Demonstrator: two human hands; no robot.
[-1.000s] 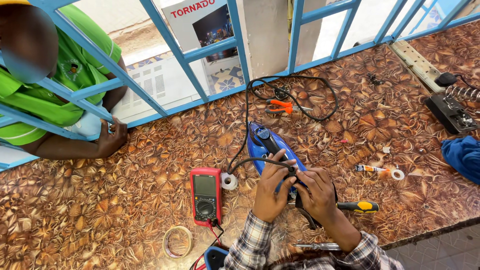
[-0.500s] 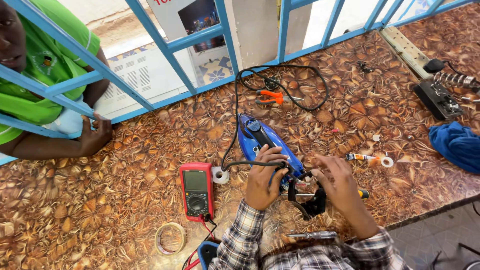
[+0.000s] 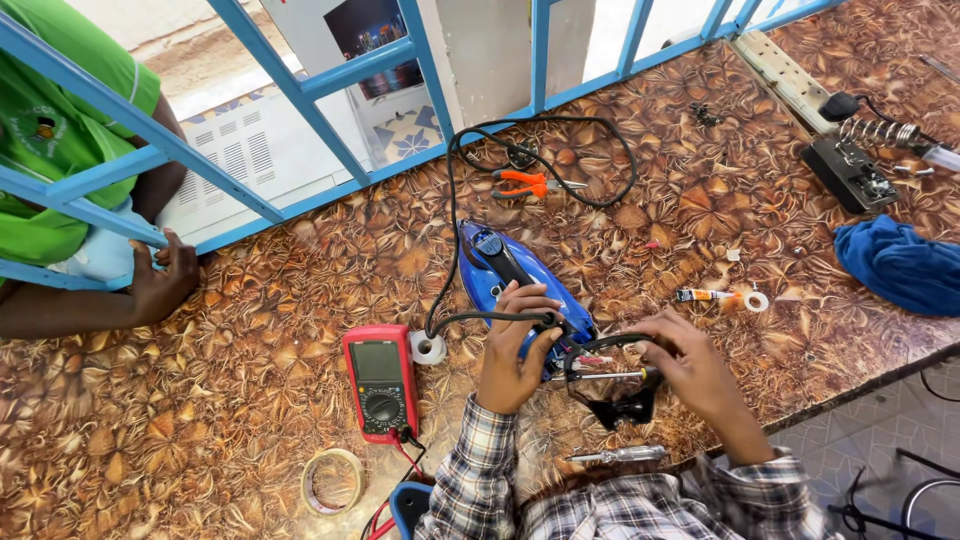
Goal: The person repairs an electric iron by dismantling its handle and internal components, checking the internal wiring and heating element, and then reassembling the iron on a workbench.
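Brown patterned surface (image 3: 250, 420): blue iron (image 3: 500, 270) at centre, left hand (image 3: 512, 350) clenched on its black cord (image 3: 480, 318), right hand (image 3: 695, 372) at 4 o'clock grasping the rear cover (image 3: 618, 405); disassembly step, next wants steady cord support.

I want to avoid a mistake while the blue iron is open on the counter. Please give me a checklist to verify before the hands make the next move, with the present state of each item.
1. Left hand steadies the blue iron at its rear end: ok.
2. Right hand holds the black cover piece clear of the iron: ok.
3. Black cord is unplugged: cannot tell, its far end is not clearly seen.
4. Screwdriver lies within reach near the counter edge: ok.
5. Red multimeter is at hand on the counter: ok.
6. Small loose screws are all accounted for: cannot tell.
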